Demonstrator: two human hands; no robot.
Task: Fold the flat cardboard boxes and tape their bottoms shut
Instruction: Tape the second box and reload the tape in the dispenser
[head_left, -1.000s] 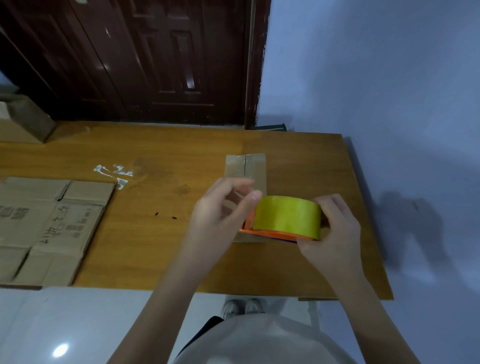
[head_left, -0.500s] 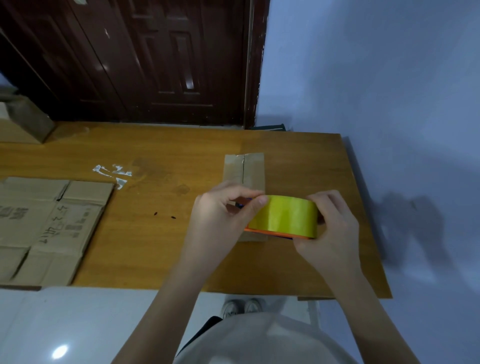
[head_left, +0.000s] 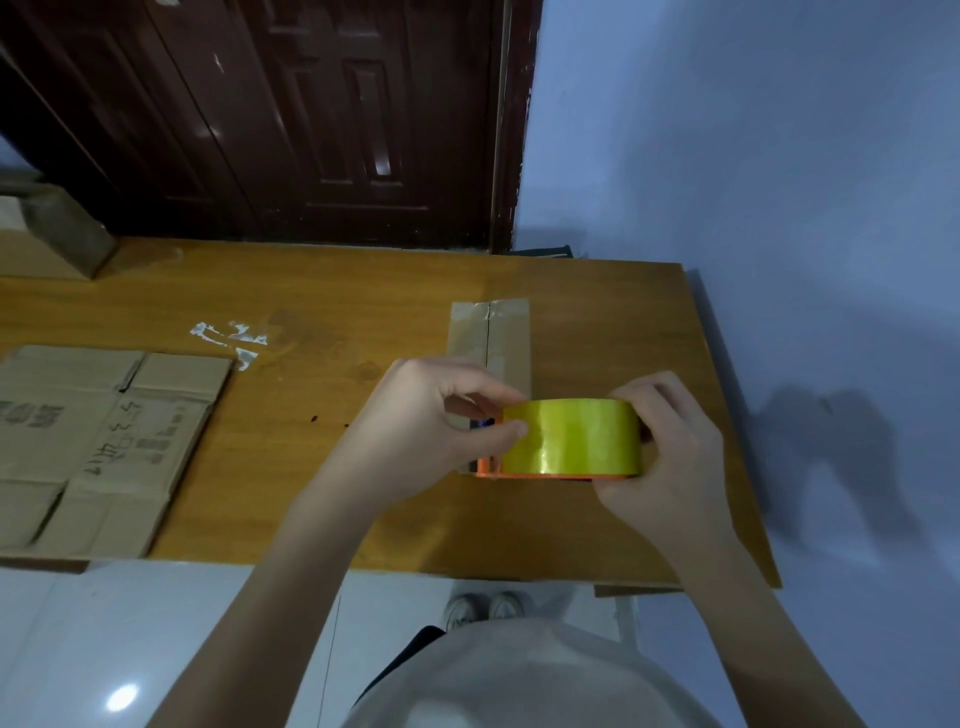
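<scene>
A yellow tape roll (head_left: 571, 437) on an orange dispenser is held above the wooden table (head_left: 322, 467). My right hand (head_left: 670, 457) grips the roll's right side from behind and below. My left hand (head_left: 431, 431) pinches the roll's left edge between thumb and forefinger. Beyond the roll stands a small folded cardboard box (head_left: 491, 340) with its taped seam facing up; its near end is hidden by my hands. A flat unfolded cardboard box (head_left: 93, 447) lies on the table's left part.
Another cardboard box (head_left: 52, 239) sits at the far left corner. White tape scraps (head_left: 228, 338) stick to the tabletop. A dark wooden door (head_left: 291, 119) stands behind the table, a blue wall (head_left: 753, 182) on the right. My shoes show on the white floor below.
The tape roll has risen slightly. My left hand closed from spread fingers to a pinch on the roll's left edge. My right hand keeps its grip.
</scene>
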